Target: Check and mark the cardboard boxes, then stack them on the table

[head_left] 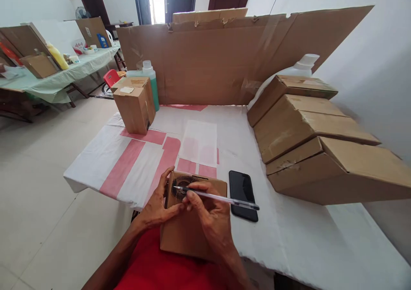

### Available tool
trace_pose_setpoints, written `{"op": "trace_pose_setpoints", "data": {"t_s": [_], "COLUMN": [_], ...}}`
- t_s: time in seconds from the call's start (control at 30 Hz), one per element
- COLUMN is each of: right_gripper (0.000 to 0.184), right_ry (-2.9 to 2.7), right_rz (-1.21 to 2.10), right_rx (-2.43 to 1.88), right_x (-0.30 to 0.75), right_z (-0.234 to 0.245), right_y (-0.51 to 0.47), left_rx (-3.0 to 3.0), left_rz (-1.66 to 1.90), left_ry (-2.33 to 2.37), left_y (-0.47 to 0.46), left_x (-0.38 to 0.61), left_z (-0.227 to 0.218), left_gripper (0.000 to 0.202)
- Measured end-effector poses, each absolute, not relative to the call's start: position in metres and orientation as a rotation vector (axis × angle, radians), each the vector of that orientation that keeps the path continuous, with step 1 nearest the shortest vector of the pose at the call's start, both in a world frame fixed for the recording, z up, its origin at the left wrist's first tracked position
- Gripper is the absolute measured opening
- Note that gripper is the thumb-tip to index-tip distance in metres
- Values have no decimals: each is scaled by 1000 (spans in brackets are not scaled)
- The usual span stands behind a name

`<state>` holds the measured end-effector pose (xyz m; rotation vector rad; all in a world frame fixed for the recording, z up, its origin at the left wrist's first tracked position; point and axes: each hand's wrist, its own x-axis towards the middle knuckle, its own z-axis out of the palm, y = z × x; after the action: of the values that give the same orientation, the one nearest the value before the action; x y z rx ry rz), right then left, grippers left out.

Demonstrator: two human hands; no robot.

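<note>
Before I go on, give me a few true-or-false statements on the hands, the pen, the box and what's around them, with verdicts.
1. The right hand holds the pen. True.
2. The left hand is well away from the box. False: it grips the box's left side, thumb on top.
3. The phone lies to the right of the box. True.
4. The pen's tip is over the phone. False: it is at the dark round mark on the box.
5. The green bottle stands near the table's far left. True.
</note>
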<state>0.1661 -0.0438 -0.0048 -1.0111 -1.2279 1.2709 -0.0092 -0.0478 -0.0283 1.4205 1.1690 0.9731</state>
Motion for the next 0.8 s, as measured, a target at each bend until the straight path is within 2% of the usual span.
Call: {"op": "trace_pose_setpoints", "data": {"t_s": [0.2, 0.43, 0.6, 0.7, 0.8], "right_gripper": [15, 18, 25, 35, 32], "right_ry": [-1428, -1429, -1206, -1187, -1279], "right_rz": [1132, 1126, 1084, 933, 718], "right_rx": [-1096, -1093, -1157, -1362, -1622], "right_x": [158, 162, 190, 223, 248], "right_z": [-8, -10, -9, -11, -23], "right_y": [-43, -48, -27, 9, 44], "left_rx": [1400, 1363, 1362, 1327, 1304], "left_rz": [969, 986, 978, 977, 986], "left_ry": [1145, 1130, 1158, 1180, 1216], "left_y": [-50, -49, -50, -51, -52], "left_x": [-7, -9, -13, -15, -17], "left_z": [-26, -30, -33, -35, -40], "left_gripper": [99, 102, 102, 103, 102]}}
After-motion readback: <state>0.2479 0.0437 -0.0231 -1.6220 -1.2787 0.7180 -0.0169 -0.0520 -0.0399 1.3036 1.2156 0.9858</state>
